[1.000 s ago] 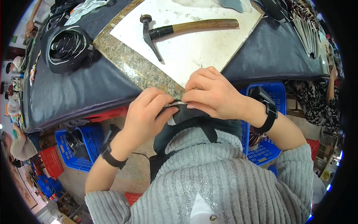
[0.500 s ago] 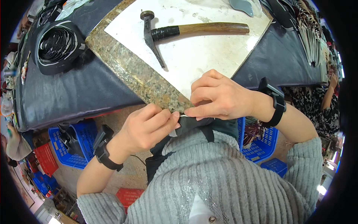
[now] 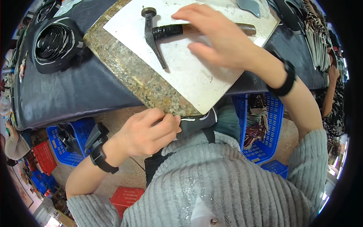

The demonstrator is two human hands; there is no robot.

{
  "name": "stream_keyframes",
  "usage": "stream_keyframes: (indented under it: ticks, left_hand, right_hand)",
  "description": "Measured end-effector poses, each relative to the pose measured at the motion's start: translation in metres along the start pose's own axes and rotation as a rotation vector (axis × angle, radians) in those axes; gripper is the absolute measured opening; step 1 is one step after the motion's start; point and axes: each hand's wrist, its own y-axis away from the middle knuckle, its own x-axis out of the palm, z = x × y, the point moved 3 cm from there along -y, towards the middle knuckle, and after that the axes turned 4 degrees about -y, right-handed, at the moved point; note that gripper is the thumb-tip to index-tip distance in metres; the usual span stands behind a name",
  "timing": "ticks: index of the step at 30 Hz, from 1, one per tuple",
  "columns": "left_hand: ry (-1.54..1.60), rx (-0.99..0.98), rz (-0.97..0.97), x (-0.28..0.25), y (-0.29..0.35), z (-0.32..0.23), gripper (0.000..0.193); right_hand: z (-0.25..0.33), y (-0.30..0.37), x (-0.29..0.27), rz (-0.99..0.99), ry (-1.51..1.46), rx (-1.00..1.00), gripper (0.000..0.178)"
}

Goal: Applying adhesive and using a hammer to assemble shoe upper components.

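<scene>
My left hand (image 3: 151,130) pinches the end of a black piece of material (image 3: 194,125) with white edging, at the near corner of a speckled stone slab (image 3: 145,85). The piece lies along the slab's edge, close to my lap. Above the slab, my right hand (image 3: 223,39) reaches over the wooden handle of a hammer (image 3: 150,32) with its fingers apart, slightly blurred. It hides the middle of the handle and does not grip it. The hammer lies on a white sheet (image 3: 185,81) on the slab, its metal head to the left.
A coiled roll of black strip (image 3: 56,45) stands on the dark-covered table (image 3: 75,94). At the far right lie stacked pieces (image 3: 312,38); a grey-blue flat tool (image 3: 249,7) is at the back. Blue baskets (image 3: 278,125) and red baskets (image 3: 126,196) stand below. Another person (image 3: 332,98) sits right.
My right hand has let go of the black piece and moved up over the hammer's handle, its fingers spreading. My left hand keeps its pinch at the slab's corner.
</scene>
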Motion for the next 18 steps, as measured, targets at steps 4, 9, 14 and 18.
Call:
stream_keyframes:
  ticks: [4, 9, 14, 18]
  left_hand:
    - [0.013, 0.001, -0.030, 0.001, -0.003, 0.000, 0.014]
    - [0.024, -0.059, -0.046, 0.001, 0.011, 0.000, 0.015]
    - [0.093, -0.008, -0.055, -0.001, 0.011, 0.001, 0.014]
    - [0.084, -0.028, -0.033, -0.001, 0.015, 0.001, 0.013]
  right_hand:
    - [-0.007, 0.002, 0.013, 0.173, 0.221, 0.064, 0.026]
    - [0.054, 0.020, -0.032, 0.213, 0.113, 0.124, 0.022]
    - [0.103, 0.061, -0.047, 0.506, -0.056, 0.378, 0.023]
    - [0.113, 0.061, -0.038, 0.650, 0.058, 0.437, 0.028]
